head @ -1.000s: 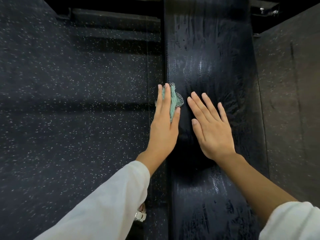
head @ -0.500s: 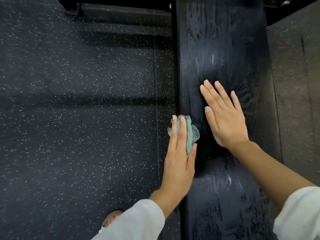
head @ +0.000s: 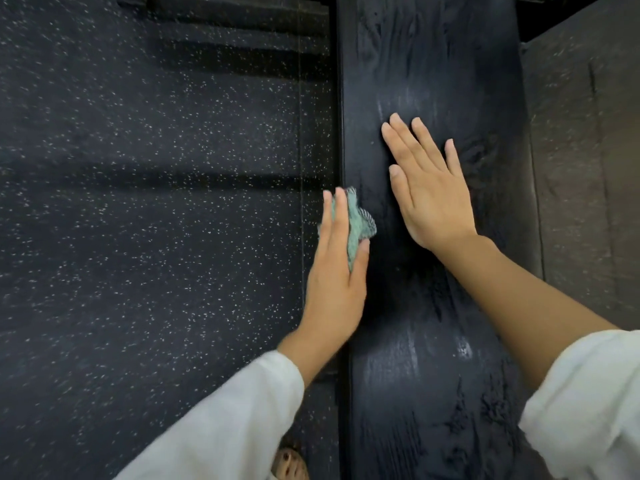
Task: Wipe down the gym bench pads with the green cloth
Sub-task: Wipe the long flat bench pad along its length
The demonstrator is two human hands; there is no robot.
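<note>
My left hand point(head: 334, 271) stands on edge, fingers point(head: 337, 216) straight and together, thumb point(head: 363, 247) laid alongside. My right hand point(head: 433, 192) lies flat, palm down, fingers slightly spread, further ahead than the left.

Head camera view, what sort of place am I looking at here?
Probably a gym. A long black padded bench runs up the frame, the floor is dark and speckled like rubber matting, and the left hand presses a green cloth to the pad's edge.
</note>
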